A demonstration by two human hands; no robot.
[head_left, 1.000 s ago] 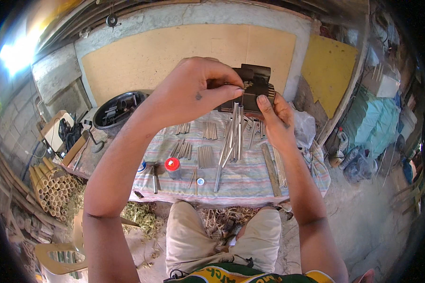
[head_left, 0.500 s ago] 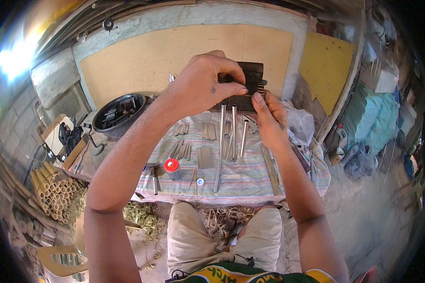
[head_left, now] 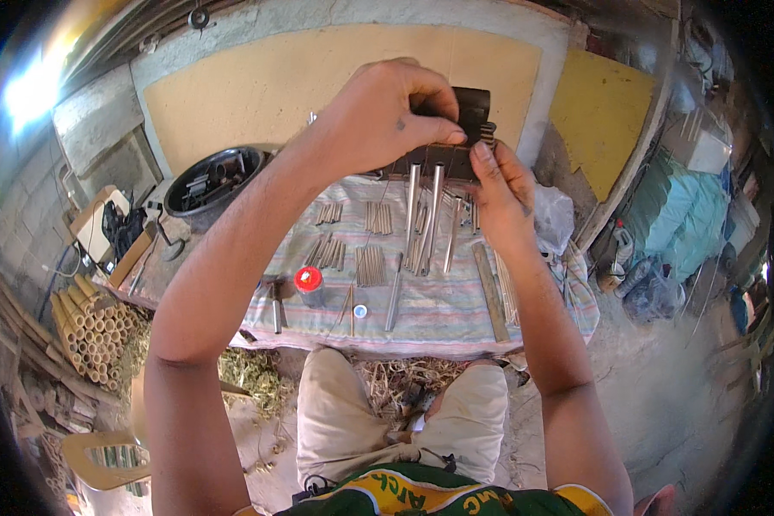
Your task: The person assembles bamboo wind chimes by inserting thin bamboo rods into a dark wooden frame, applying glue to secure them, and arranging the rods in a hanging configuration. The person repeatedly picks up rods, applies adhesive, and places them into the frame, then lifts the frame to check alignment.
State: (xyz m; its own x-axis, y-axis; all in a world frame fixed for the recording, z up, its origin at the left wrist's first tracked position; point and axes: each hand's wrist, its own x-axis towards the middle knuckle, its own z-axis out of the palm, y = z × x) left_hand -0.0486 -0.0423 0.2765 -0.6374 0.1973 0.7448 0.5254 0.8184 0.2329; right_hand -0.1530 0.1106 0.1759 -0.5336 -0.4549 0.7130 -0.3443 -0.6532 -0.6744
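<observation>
Both hands are raised over the far side of the table, at a dark flat-sided piece (head_left: 472, 105) whose kind I cannot make out. My left hand (head_left: 397, 112) is closed in a pinch in front of it; anything between the fingertips is too small to tell. At the piece's right end, my right hand (head_left: 503, 185) grips it with the thumb on the near side. Below the hands, two long shiny metal tubes (head_left: 436, 202) hang upright on thin strings. Behind them a dark board (head_left: 447, 159) shows partly. Short metal tubes (head_left: 371, 267) lie in several groups on the striped cloth (head_left: 439, 322).
A red-lidded jar (head_left: 309, 280), a small white cap (head_left: 360, 311), a hammer (head_left: 276, 311) and thin sticks are near the front edge. A wooden strip (head_left: 490, 292) lies at right. A black basin (head_left: 215, 185) stands at back left; bamboo pieces (head_left: 95, 335) are stacked below.
The view has shifted slightly, and the table appears higher in it. Both hands keep their hold around the dark piece, appearing a little farther right; the hanging tubes have swayed slightly.
</observation>
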